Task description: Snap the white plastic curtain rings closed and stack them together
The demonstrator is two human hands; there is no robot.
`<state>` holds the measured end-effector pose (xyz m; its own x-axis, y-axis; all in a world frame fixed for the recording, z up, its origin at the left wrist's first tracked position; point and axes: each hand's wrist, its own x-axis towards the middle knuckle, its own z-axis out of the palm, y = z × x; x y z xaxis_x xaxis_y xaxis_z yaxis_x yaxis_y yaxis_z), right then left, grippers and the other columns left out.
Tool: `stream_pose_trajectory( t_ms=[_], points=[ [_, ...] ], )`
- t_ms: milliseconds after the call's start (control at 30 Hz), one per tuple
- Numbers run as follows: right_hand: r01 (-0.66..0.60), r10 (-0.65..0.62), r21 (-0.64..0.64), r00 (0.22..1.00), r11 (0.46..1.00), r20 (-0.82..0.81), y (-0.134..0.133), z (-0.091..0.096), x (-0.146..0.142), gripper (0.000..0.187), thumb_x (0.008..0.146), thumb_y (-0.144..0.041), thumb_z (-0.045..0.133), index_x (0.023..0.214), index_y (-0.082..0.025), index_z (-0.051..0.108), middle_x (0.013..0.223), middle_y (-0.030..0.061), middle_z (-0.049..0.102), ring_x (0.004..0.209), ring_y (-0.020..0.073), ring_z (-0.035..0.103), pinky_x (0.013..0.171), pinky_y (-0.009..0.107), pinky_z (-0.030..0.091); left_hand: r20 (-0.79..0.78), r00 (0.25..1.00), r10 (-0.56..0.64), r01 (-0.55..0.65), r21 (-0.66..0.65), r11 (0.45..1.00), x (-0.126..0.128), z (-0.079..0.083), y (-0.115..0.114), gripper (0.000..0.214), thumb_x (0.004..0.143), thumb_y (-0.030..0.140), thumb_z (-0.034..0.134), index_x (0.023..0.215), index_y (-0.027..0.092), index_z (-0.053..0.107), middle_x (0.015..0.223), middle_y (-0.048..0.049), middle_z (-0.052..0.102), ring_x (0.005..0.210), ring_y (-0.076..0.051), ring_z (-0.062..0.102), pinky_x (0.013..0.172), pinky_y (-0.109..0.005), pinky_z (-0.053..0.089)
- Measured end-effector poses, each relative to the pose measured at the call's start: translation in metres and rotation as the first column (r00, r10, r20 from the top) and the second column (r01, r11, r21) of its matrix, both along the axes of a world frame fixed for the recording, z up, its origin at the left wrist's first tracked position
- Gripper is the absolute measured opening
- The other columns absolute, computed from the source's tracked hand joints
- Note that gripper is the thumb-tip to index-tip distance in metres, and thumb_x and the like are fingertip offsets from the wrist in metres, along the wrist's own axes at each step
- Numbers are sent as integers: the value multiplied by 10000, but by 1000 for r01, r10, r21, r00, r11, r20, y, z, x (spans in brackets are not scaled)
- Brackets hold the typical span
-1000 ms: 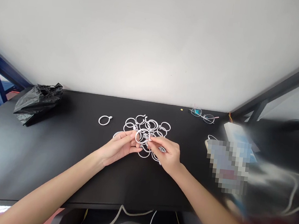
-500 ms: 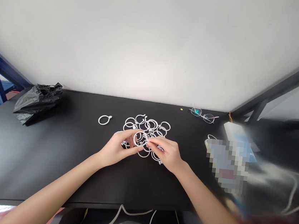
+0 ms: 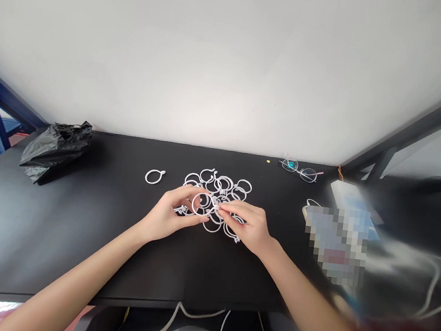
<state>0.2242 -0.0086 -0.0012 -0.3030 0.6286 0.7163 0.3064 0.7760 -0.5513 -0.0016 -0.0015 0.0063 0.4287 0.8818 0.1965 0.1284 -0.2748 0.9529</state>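
Note:
A white plastic ring (image 3: 193, 208) with a small clasp is held up over a loose pile of similar white rings (image 3: 224, 183). My left hand (image 3: 167, 215) curves around its left side, thumb at the lower rim and fingertips at the upper rim. At the clasp on the ring's right side, my right hand (image 3: 248, 225) pinches with thumb and forefinger. Whether the clasp is fastened is too small to tell. One separate white ring (image 3: 154, 177), its clasp at the upper right, lies on the black table to the left of the pile.
A crumpled black plastic bag (image 3: 57, 149) sits on the black table (image 3: 114, 259) at the left. Eyeglasses (image 3: 298, 170) lie near the wall at the right. Nearer me on that side are a white box (image 3: 346, 196), a blurred-out object (image 3: 332, 247) and white cables (image 3: 432, 285).
The held ring has shifted slightly left, and more of its clasp side shows between my hands. My right fingers still pinch the clasp. The separate ring has stayed in place.

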Motion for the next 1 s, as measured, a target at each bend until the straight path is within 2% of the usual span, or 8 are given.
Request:
stream_pose_trajectory(
  t_ms=[233, 367, 500, 867, 1000],
  points=[
    [-26, 26, -42, 1000, 999, 6, -2, -1, 1, 202, 912, -138, 639, 1066, -225, 736, 873, 44, 779, 748, 178, 752, 686, 289, 646, -31, 1000, 1, 0, 50, 999, -1, 0, 1, 445, 788, 319, 786, 1201, 229, 646, 910, -25, 548, 735, -133, 515, 766, -329, 536],
    [-29, 30, -63, 999, 998, 12, -4, -1, 0, 198, 932, -143, 613, 1072, -226, 726, 859, 39, 781, 752, 173, 758, 692, 281, 645, -68, 997, 31, -22, 128, 992, -2, -2, 1, 434, 786, 322, 790, 1189, 232, 655, 827, 0, 517, 713, -134, 507, 702, -296, 494],
    [-39, 39, -59, 999, 998, 6, -5, 0, 0, 201, 925, -115, 613, 1067, -210, 720, 852, 43, 780, 753, 167, 758, 698, 266, 640, -98, 994, 53, -32, 205, 978, -2, 0, 2, 427, 789, 317, 790, 1187, 226, 664, 759, 16, 492, 723, -147, 498, 711, -296, 466],
    [-39, 39, -78, 999, 996, -6, -5, 0, -2, 189, 932, -141, 609, 1048, -219, 735, 844, 38, 784, 747, 172, 761, 684, 276, 647, -149, 986, 68, -36, 208, 977, -3, 0, 0, 396, 810, 344, 770, 1175, 229, 669, 754, 18, 461, 732, -154, 508, 741, -307, 456],
    [-45, 39, -81, 996, 996, -75, -1, 0, -1, 293, 889, -155, 676, 1173, -222, 701, 935, 63, 783, 769, 182, 762, 713, 308, 660, -171, 982, 77, -39, 217, 975, -10, 8, 7, 410, 799, 393, 767, 1149, 207, 663, 813, -8, 539, 740, -153, 531, 751, -306, 496]
  ],
)
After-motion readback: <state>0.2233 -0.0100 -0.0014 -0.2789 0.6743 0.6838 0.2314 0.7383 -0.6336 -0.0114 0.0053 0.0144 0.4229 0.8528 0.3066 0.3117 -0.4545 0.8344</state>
